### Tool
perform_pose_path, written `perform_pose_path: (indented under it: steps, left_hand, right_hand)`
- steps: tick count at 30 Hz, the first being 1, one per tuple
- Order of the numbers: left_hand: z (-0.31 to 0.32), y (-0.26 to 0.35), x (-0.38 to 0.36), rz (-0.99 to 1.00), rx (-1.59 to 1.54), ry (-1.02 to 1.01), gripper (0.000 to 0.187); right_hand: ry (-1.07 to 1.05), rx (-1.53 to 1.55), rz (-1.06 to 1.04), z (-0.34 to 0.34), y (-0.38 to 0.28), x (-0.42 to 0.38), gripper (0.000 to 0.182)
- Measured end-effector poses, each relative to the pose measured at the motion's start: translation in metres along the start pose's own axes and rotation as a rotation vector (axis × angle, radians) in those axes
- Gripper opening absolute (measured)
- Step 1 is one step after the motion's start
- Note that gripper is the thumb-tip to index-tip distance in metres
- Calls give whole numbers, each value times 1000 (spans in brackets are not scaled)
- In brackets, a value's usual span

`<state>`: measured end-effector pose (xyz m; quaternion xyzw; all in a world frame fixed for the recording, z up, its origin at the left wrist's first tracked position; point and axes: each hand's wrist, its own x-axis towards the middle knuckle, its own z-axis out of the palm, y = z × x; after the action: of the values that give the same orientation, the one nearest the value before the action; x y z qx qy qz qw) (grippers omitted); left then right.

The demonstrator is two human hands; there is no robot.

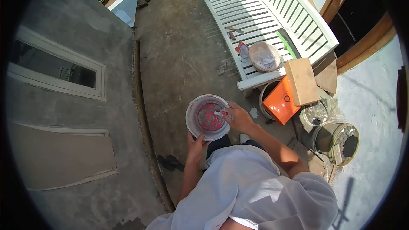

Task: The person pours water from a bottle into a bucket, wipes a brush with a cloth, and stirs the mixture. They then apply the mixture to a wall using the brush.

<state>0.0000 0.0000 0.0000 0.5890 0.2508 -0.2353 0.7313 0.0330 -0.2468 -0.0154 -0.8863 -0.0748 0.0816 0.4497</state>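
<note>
A white bucket (191, 121) is held in front of my body, its inside smeared with grey. Pinkish-red and grey material (209, 117) lies in the bottom. My left hand (197, 145) is closed on the bucket's near side, low by the rim. My right hand (238, 118) reaches over the right rim, fingers closed around a pale-handled tool (220, 113). The tool's end points into the red material, and its exact kind cannot be made out.
A white slatted bench (232, 12) stands ahead to the right, carrying a bowl (265, 56), a bottle (243, 52) and a green-edged tool (286, 42). Beside it are a cardboard box (302, 81), an orange package (281, 102) and a debris-filled bucket (326, 142). A grey wall (85, 115) runs along the left.
</note>
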Motion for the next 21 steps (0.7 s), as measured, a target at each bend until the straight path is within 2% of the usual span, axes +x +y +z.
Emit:
perform_pose_path:
  steps: [2, 3, 5, 7, 11, 14, 18, 21]
  left_hand:
    - [-7, 9, 0, -24, 35, -30, 66]
    - [-1, 43, 77, 4, 75, -24, 65]
    - [2, 70, 115, 3, 116, -29, 64]
    - [12, 102, 170, 45, 166, -71, 70]
    - [17, 158, 246, -15, 321, -144, 76]
    - [37, 192, 311, -54, 390, -197, 78]
    - [76, 212, 389, -118, 458, -237, 74]
    - [117, 220, 444, -133, 475, -247, 77]
  right_hand:
    - [169, 36, -63, 6, -12, -17, 45]
    - [246, 63, -50, 4, 13, 50, 43]
    - [364, 81, 25, -6, 5, 68, 41]
    - [478, 60, 89, -13, 30, 98, 39]
    - [555, 162, 380, -16, 73, 118, 36]
    - [669, 99, 497, -35, 94, 132, 32]
    - [895, 214, 705, -42, 110, 146, 26]
    - [902, 278, 835, -34, 127, 164, 27]
